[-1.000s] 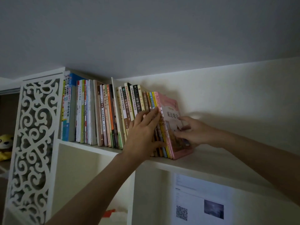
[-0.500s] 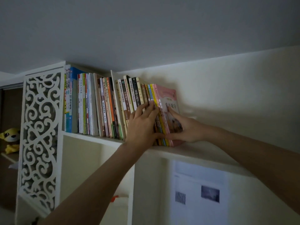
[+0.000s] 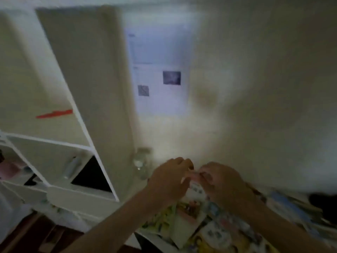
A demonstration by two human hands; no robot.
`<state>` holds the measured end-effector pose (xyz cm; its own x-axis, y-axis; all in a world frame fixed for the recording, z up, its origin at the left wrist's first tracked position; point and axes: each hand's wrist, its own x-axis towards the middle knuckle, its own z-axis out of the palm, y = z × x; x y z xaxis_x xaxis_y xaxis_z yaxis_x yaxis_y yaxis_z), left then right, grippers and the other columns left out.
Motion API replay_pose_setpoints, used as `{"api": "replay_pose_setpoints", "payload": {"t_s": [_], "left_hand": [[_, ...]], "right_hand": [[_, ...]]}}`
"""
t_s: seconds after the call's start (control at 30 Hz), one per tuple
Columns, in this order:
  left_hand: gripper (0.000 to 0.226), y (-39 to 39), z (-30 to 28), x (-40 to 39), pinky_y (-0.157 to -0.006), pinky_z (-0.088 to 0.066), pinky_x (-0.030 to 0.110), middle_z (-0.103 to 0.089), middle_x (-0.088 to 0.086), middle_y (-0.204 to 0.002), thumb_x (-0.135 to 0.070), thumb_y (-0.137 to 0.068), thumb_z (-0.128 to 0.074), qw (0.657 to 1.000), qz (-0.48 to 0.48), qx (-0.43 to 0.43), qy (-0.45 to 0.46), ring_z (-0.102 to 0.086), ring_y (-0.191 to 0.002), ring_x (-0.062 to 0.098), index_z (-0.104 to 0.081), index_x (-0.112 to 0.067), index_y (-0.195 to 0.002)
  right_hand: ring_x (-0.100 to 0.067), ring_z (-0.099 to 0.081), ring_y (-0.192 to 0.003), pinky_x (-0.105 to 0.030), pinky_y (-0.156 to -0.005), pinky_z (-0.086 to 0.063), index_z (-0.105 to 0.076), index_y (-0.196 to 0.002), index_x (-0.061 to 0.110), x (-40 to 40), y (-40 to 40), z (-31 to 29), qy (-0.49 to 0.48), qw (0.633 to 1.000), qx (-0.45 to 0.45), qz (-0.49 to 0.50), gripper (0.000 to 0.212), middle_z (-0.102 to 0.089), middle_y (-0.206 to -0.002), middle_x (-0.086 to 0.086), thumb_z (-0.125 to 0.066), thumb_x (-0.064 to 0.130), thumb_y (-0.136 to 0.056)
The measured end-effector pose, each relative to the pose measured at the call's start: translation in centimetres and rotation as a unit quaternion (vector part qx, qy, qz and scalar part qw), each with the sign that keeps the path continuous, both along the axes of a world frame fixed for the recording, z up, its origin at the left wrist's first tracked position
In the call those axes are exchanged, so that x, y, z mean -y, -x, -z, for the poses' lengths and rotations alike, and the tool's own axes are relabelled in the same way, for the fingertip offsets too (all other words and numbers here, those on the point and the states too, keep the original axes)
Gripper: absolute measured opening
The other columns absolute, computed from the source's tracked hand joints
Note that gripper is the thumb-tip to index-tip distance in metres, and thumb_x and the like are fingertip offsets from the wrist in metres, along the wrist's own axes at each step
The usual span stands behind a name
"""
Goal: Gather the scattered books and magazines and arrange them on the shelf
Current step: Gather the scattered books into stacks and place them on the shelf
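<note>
Reaching low with fingers curled, a person's left hand and right hand meet over glossy, colourful scattered books and magazines heaped beside a smooth white shelf unit, apparently pinching a pale cover between them, though blur leaves the grip uncertain.

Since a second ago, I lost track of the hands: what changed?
Both hands left the shelved books and came down: the left hand and right hand now meet over the scattered magazines. The blur hides any grip. The wall paper stayed put.
</note>
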<state>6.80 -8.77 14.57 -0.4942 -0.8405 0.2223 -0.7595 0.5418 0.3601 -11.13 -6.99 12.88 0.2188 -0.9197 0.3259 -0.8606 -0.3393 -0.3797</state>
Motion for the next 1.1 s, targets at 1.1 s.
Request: {"api": "replay_pose_setpoints", "payload": {"t_s": [1.1], "left_hand": [[0.102, -9.2, 29.8, 8.2, -0.085, -0.052, 0.036, -0.056, 0.014, -0.126, -0.039, -0.057, -0.091, 0.844, -0.358, -0.079, -0.392, -0.057, -0.112, 0.031, -0.037, -0.006, -0.137]], "right_hand": [[-0.028, -0.057, -0.112, -0.035, -0.092, -0.049, -0.039, -0.134, 0.008, 9.7, -1.6, 26.2, -0.246, 0.839, 0.307, 0.375, 0.068, -0.058, -0.124, -0.012, -0.076, 0.010, -0.076]]}}
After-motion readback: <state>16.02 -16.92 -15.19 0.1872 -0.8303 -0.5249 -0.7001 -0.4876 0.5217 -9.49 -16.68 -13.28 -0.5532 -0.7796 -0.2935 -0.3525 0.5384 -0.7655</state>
